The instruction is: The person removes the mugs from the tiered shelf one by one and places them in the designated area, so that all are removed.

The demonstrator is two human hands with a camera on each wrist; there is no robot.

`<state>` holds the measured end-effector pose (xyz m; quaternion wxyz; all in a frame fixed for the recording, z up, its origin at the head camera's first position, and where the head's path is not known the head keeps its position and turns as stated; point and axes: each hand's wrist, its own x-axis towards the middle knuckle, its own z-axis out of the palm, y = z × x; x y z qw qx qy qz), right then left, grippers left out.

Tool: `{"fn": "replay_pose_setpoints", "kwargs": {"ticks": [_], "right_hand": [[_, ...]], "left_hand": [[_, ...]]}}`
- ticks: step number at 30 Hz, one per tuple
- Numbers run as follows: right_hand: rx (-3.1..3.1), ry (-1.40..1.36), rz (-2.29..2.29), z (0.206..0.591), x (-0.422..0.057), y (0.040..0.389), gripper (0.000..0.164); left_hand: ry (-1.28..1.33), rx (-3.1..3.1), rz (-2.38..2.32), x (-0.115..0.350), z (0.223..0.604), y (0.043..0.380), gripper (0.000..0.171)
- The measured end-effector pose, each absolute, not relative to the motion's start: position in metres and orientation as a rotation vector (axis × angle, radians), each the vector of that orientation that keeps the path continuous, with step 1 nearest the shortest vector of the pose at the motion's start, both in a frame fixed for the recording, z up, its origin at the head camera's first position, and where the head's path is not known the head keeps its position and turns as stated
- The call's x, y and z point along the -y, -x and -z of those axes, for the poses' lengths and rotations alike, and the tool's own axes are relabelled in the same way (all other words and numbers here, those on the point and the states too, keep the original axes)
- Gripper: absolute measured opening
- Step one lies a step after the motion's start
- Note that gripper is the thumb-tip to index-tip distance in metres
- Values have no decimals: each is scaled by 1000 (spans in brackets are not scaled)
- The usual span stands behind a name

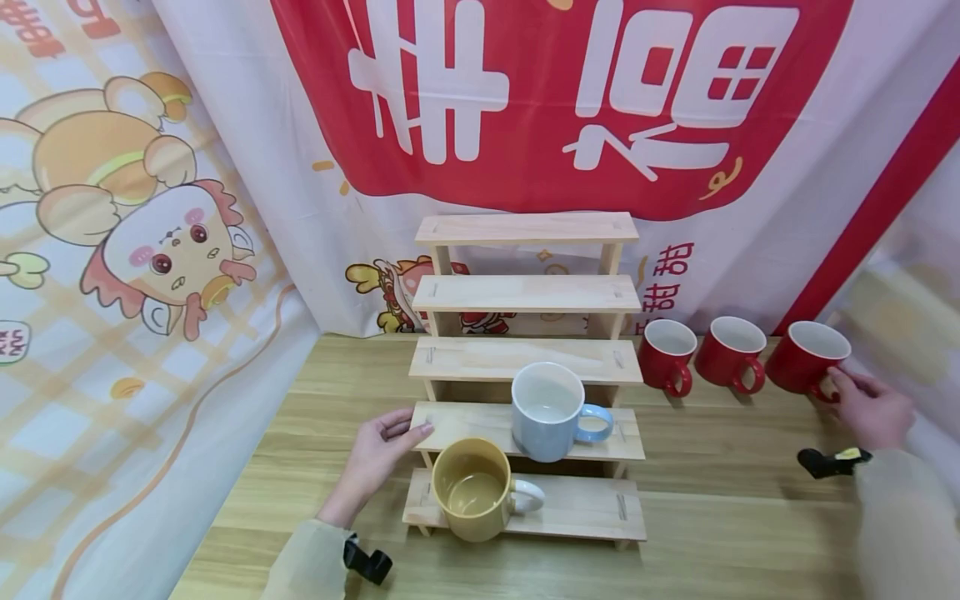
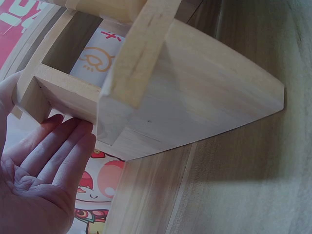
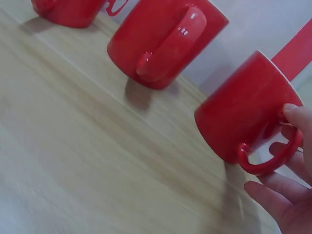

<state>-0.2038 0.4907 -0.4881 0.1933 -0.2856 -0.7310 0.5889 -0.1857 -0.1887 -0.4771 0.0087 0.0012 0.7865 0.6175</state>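
Perhaps, only handle-pinched by the right hand [image 1: 873, 408], the red cylindrical mug [image 1: 799, 363] could be tipped, pale-wood steps [image 1: 487, 359] gripped by the left hand [image 1: 378, 450].

Behind the stepped shelf [image 1: 487, 358], the cloth [image 1: 536, 125] bears large sideways white characters "幸福" [image 1: 431, 83] on red; smaller red "甜甜" [image 1: 660, 287] stands right of the shelf's upper tiers.
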Motion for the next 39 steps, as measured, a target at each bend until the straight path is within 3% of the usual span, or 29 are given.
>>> {"fn": "replay_pose_setpoints", "kwargs": {"ticks": [5, 12, 16, 22, 24, 39], "right_hand": [[2200, 721, -1551, 487, -501, 201, 10], [2189, 653, -1494, 473, -501, 195, 13], [2168, 620, -1481, 459, -492, 195, 6], [2278, 664, -1380, 430, -472, 195, 60], [2325, 677, -1355, 420, -464, 195, 69], [2415, 416, -1355, 354, -391, 189, 67]], "left_hand": [[-6, -2455, -1931, 188, 476, 185, 58], [2, -2448, -1926, 188, 476, 185, 58], [6, -2441, -1931, 188, 475, 185, 59], [4, -2435, -1931, 188, 475, 186, 58], [0, -2437, -1928, 188, 475, 186, 58], [8, -2427, -1936, 188, 476, 187, 57]]}}
